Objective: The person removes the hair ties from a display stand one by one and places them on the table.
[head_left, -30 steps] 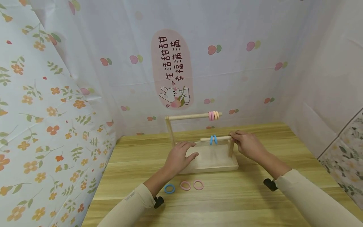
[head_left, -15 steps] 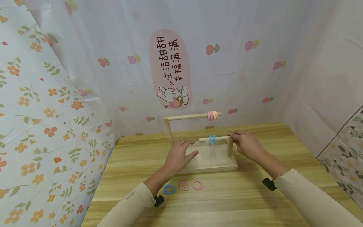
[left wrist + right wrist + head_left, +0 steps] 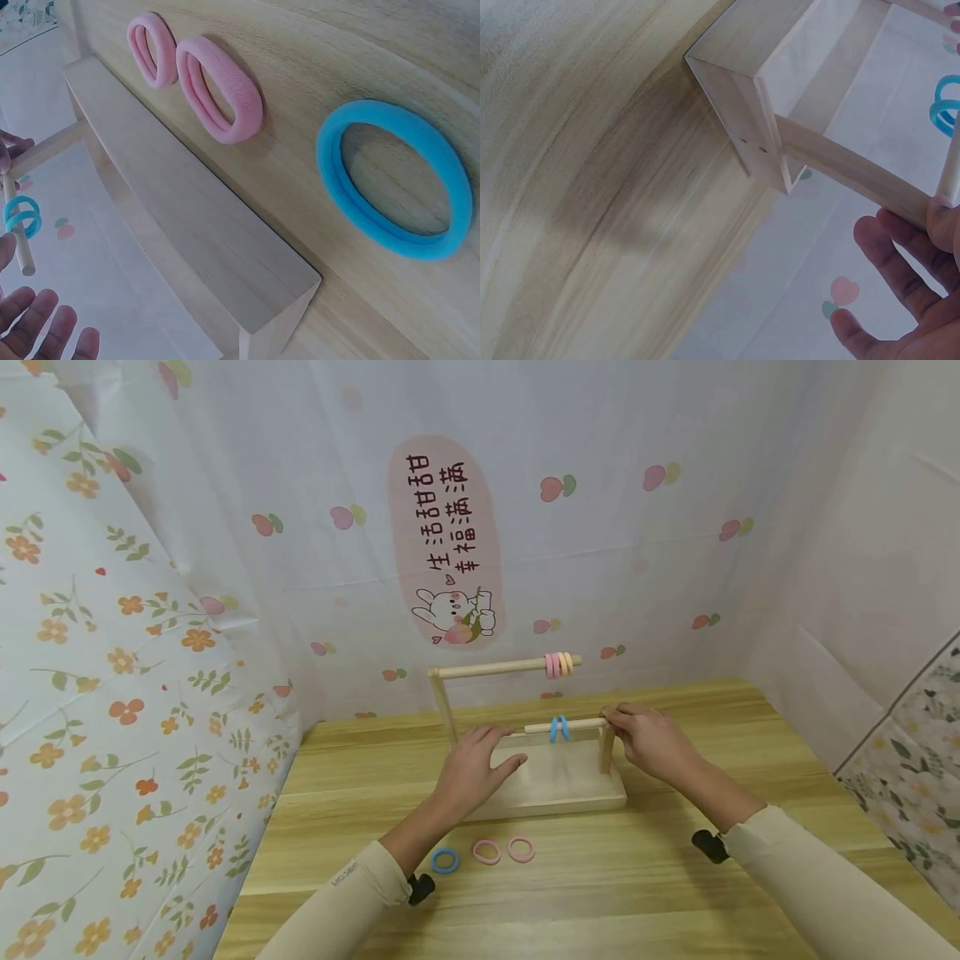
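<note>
A pale wooden stand (image 3: 562, 807) with an upper and a lower bar stands before me. My right hand (image 3: 652, 739) pinches the top of its short right post, where the lower bar (image 3: 587, 724) joins; the right wrist view shows the thumb (image 3: 943, 217) there. Two blue hair ties (image 3: 554, 730) hang close together on this bar. My left hand (image 3: 471, 770) is held with spread fingers just off the bar's free end, nothing in its grasp. Pink hair ties (image 3: 551, 666) and yellow-orange hair ties (image 3: 566, 663) sit near the upper bar's free end.
On the table (image 3: 600, 902) in front of the stand lie a loose blue hair tie (image 3: 445, 872) and two pink ones, a left pink hair tie (image 3: 487, 862) and a right pink hair tie (image 3: 522, 861). A printed cloth (image 3: 337, 635) hangs behind the table.
The head view has drifted slightly, so everything appears a little further left. Both hands keep nearly the same places at the stand, and the hair ties stay where they were.
</note>
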Tool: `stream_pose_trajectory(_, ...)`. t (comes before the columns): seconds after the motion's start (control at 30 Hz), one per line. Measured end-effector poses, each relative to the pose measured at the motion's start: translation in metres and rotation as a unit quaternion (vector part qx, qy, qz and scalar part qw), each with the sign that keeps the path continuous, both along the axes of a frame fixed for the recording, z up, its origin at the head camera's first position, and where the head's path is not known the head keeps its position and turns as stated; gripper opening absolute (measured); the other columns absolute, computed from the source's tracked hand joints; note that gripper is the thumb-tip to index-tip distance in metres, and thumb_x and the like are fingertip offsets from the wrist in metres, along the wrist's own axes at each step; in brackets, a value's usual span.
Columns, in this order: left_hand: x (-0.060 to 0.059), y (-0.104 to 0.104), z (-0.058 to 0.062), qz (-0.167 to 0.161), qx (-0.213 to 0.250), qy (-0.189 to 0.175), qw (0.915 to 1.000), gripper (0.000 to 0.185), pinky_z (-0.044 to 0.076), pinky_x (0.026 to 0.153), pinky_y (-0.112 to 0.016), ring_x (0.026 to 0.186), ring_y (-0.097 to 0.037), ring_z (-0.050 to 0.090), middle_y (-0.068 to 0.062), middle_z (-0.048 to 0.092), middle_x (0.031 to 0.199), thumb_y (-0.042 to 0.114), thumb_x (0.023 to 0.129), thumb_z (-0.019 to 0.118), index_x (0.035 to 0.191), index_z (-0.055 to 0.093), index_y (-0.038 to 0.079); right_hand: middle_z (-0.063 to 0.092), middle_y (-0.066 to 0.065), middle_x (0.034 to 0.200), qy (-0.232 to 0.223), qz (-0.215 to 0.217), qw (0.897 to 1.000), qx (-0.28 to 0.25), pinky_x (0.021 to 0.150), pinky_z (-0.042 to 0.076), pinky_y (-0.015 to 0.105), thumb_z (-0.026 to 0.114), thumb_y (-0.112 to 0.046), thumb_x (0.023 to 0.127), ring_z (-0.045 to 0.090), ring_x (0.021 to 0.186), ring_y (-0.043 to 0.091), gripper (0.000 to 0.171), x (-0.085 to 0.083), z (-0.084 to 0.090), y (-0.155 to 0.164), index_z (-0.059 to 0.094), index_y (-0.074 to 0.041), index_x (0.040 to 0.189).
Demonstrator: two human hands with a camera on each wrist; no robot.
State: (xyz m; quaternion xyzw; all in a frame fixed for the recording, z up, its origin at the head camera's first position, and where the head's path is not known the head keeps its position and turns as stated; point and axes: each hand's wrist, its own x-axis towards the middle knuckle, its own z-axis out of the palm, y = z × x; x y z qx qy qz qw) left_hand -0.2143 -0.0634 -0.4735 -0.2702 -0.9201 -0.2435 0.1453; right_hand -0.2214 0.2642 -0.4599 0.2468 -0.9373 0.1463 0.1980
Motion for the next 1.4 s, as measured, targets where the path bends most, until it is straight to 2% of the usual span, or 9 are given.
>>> stream_pose_trajectory(0.23, -0.002, 0.003, 0.002, 0.003, 0.001, -0.013, 0.9999, 0.052, 0.061, 0.111, -0.047, 0.136, -0.026, 0.068, -0.004, 0.074, 0.143, 0.046, 0.104, 0.078, 0.147, 0.069, 0.017, 0.082, 0.015, 0.109, 0.005, 0.001, 1.000, -0.002, 0.062, 0.058, 0.042, 0.073, 0.002, 0.103, 0.075, 0.076, 0.028, 0.025, 0.000, -0.001, 0.001, 0.081, 0.002, 0.126)
stream_pose_trajectory(0.6, -0.008, 0.008, 0.004, -0.003, 0.009, -0.025, 0.9996, 0.057, 0.060, 0.112, -0.049, 0.135, -0.029, 0.068, -0.006, 0.073, 0.144, 0.047, 0.105, 0.077, 0.150, 0.068, 0.013, 0.082, 0.017, 0.109, 0.009, 0.003, 1.000, -0.002, 0.062, 0.059, 0.043, 0.073, 0.001, 0.103, 0.076, 0.077, 0.030, 0.024, 0.001, 0.001, 0.000, 0.081, 0.003, 0.126)
stream_pose_trajectory(0.83, -0.010, 0.011, 0.004, -0.007, 0.013, -0.015, 0.9998, 0.057, 0.062, 0.108, -0.048, 0.131, -0.028, 0.069, -0.006, 0.074, 0.143, 0.045, 0.104, 0.079, 0.148, 0.069, 0.011, 0.082, 0.016, 0.109, 0.013, 0.006, 1.000, -0.006, 0.064, 0.062, 0.046, 0.073, 0.001, 0.103, 0.077, 0.078, 0.031, 0.022, 0.000, 0.000, 0.000, 0.081, 0.003, 0.124)
stream_pose_trajectory(1.07, -0.011, 0.015, 0.005, -0.006, 0.004, -0.010, 0.9999, 0.055, 0.062, 0.108, -0.046, 0.131, -0.027, 0.069, -0.005, 0.074, 0.143, 0.045, 0.104, 0.078, 0.148, 0.069, 0.012, 0.082, 0.016, 0.107, 0.008, 0.002, 1.000, -0.008, 0.063, 0.061, 0.044, 0.073, 0.001, 0.103, 0.075, 0.073, 0.028, 0.023, 0.000, -0.001, -0.001, 0.081, 0.003, 0.125)
stream_pose_trajectory(1.3, -0.012, 0.019, 0.005, -0.004, -0.003, -0.007, 1.0000, 0.055, 0.062, 0.107, -0.046, 0.132, -0.027, 0.069, -0.005, 0.074, 0.143, 0.044, 0.103, 0.080, 0.148, 0.069, 0.014, 0.082, 0.016, 0.107, 0.008, 0.000, 1.000, -0.006, 0.069, 0.064, 0.048, 0.073, -0.001, 0.104, 0.078, 0.079, 0.031, 0.023, 0.001, -0.001, -0.002, 0.081, 0.002, 0.125)
stream_pose_trajectory(1.4, -0.012, 0.021, 0.006, -0.011, 0.001, -0.006, 0.9999, 0.053, 0.062, 0.107, -0.046, 0.132, -0.027, 0.069, -0.005, 0.074, 0.143, 0.043, 0.103, 0.080, 0.147, 0.070, 0.014, 0.082, 0.015, 0.107, 0.011, 0.001, 1.000, -0.003, 0.067, 0.064, 0.047, 0.073, -0.001, 0.104, 0.078, 0.080, 0.032, 0.022, 0.002, 0.000, -0.001, 0.081, 0.001, 0.124)
